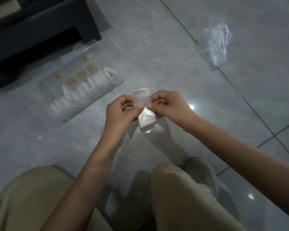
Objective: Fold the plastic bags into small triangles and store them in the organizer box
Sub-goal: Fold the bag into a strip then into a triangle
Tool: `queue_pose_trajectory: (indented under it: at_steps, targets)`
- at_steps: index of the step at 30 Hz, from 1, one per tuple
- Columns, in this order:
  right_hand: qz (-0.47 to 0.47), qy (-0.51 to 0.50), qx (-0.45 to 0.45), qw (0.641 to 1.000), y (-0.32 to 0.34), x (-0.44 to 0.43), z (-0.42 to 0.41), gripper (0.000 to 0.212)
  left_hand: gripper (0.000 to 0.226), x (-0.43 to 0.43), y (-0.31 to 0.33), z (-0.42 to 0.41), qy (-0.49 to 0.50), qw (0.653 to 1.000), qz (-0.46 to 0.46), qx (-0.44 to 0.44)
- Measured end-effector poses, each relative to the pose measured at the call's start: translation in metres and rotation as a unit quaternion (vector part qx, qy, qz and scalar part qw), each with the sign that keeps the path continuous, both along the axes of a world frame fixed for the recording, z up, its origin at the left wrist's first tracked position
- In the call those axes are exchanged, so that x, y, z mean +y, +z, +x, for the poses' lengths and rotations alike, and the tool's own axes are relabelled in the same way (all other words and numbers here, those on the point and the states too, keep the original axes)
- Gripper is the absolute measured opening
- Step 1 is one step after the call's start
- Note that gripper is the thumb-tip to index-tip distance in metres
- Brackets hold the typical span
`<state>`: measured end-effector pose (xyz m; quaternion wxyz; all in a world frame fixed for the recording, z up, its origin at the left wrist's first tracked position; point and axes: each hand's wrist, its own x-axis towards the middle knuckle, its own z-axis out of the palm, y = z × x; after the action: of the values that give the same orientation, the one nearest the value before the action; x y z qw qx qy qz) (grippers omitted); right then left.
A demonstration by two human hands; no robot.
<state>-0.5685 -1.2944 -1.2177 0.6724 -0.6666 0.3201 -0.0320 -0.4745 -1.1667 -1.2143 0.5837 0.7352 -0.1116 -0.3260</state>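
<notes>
A narrow folded strip of clear plastic bag is pinched between both hands above the floor. My left hand grips its left side and my right hand its right side. The strip's upper end sticks up between the thumbs and its lower end hangs down. The clear organizer box lies open on the floor to the upper left, with several white folded triangles standing in a row of its compartments. A loose pile of clear plastic bags lies on the tiles at the upper right.
Dark furniture stands at the upper left behind the box. Some box compartments hold small brownish items. My knees in tan trousers and a shoe fill the bottom of the view. The floor is glossy grey tile.
</notes>
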Motion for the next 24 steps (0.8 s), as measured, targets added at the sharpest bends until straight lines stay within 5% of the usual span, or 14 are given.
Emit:
queue_pose_trajectory:
  at_steps: [10,15,24]
  targets:
    - [0.064,-0.008,-0.029,0.997,0.01,-0.003,0.0,0.031,0.03,0.002,0.012,0.005,-0.067,0.992,-0.031,-0.101]
    - [0.068,-0.027,-0.044,0.996,0.009,0.002,0.003,0.03,0.012,-0.001,0.019,0.001,-0.014,0.997,-0.005,0.073]
    - [0.086,-0.07,-0.041,0.993,0.016,0.005,0.009,0.019,0.019,0.0,0.016,-0.001,-0.005,0.999,-0.001,0.046]
